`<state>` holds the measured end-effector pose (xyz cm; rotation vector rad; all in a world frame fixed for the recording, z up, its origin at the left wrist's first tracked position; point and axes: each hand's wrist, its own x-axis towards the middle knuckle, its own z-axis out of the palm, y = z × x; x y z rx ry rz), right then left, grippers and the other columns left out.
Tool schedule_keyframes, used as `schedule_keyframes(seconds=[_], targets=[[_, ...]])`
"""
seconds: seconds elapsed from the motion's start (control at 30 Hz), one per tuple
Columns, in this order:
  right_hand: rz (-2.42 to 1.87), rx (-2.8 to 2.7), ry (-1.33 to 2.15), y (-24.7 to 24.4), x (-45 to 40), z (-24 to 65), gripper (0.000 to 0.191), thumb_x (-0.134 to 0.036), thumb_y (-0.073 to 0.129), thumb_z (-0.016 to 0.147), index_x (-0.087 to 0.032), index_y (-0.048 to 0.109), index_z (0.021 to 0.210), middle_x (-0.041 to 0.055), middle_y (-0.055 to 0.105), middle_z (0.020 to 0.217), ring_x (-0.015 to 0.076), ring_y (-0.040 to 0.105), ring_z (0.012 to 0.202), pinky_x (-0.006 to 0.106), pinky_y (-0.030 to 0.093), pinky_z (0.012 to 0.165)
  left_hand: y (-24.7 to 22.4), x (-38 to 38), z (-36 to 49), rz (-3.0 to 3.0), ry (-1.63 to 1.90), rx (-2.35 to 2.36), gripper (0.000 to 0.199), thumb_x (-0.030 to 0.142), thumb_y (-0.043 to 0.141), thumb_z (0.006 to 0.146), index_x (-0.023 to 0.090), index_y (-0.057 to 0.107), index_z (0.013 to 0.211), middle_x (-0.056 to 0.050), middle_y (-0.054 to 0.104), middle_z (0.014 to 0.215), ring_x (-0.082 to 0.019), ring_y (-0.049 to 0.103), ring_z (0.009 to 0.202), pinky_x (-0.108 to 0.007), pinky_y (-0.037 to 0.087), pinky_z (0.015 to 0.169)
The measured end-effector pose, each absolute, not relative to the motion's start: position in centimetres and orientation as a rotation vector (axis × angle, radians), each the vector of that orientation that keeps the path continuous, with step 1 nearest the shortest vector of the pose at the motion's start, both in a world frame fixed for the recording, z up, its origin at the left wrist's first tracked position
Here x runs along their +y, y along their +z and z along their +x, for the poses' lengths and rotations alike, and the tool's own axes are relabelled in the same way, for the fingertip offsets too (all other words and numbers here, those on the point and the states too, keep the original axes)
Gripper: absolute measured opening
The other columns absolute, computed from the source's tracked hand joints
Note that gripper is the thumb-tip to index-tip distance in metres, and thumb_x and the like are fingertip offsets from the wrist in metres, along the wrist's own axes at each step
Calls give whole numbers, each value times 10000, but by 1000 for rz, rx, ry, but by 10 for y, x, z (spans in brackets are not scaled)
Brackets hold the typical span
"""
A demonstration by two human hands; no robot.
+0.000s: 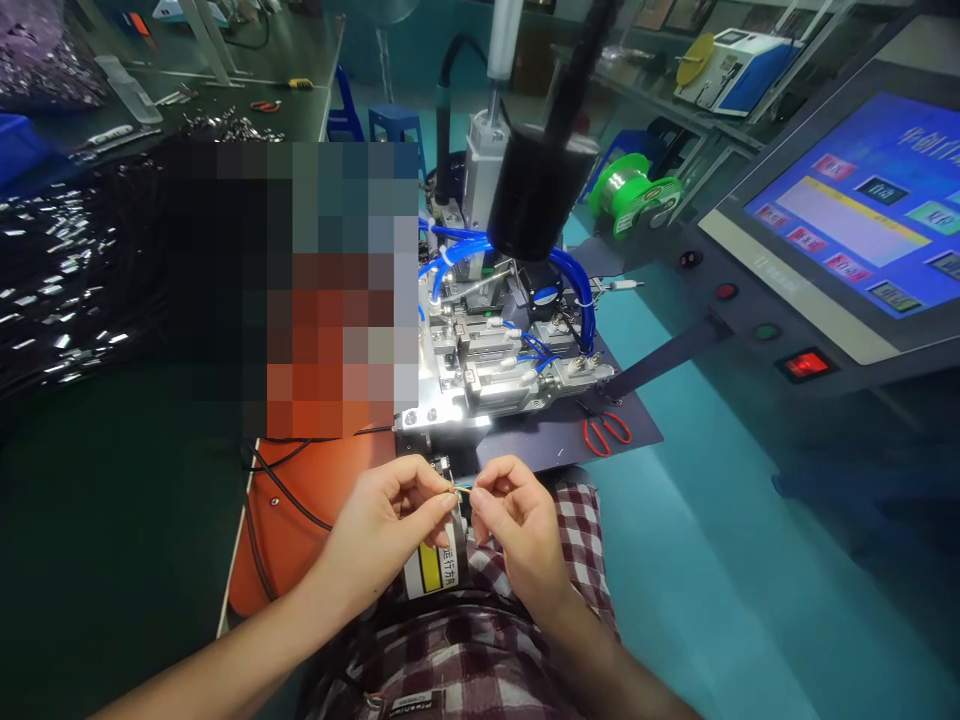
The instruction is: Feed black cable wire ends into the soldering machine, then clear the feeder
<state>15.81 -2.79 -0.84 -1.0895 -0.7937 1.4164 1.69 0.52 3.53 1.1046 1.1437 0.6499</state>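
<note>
My left hand and my right hand are close together in front of my lap, both pinched. Between their fingertips runs a short thin wire, light in colour, with one end at each hand. Its far ends are hidden by the fingers. Just below and behind the fingers is a round part with a white and yellow label. The metal machine with blue tubes lies beyond my hands.
An orange board with black cables is at the left. Red-handled scissors lie on the machine's dark base plate. A control screen stands right, a green spool behind. A black cylinder hangs above.
</note>
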Motion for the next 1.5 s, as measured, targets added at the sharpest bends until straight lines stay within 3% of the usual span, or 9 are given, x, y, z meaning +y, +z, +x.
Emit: schedule_keyframes(seconds=[0.27,0.6,0.87,1.1,1.5], targets=[[-1101,-803,1424,-10,-27,154,124,-287,607,815,-178,570,767,-63,486,555,54,434,435,174,363,427,33,6,14,1012,626,1107,210,289,680,732,146,530,697,6,638,607,-106,589,524,-219,475,531],[-1171,-948,1390,-10,-32,151,133,-291,556,856,-177,543,788,-48,502,600,60,438,465,187,363,452,33,4,15,1022,674,1113,198,278,683,729,140,545,695,26,598,579,-93,565,519,-197,453,517],[-1123,-957,1430,-12,-31,149,157,-312,533,871,-179,520,789,-55,465,609,60,412,477,194,352,460,33,9,14,935,656,1010,189,303,646,774,146,619,876,48,555,558,-62,471,451,-169,366,448],[-1216,-1124,1331,-10,-32,159,99,-270,527,869,-186,556,827,-24,531,658,93,473,545,217,395,512,32,8,16,884,630,1111,223,333,677,722,136,598,790,42,516,437,-85,455,420,-178,343,431],[-1230,-1016,1333,-2,-33,141,149,-248,554,835,-175,519,710,-38,486,616,85,421,535,220,371,518,34,-2,15,769,636,1173,194,328,670,740,152,587,731,99,302,422,-39,202,418,-164,137,392]])
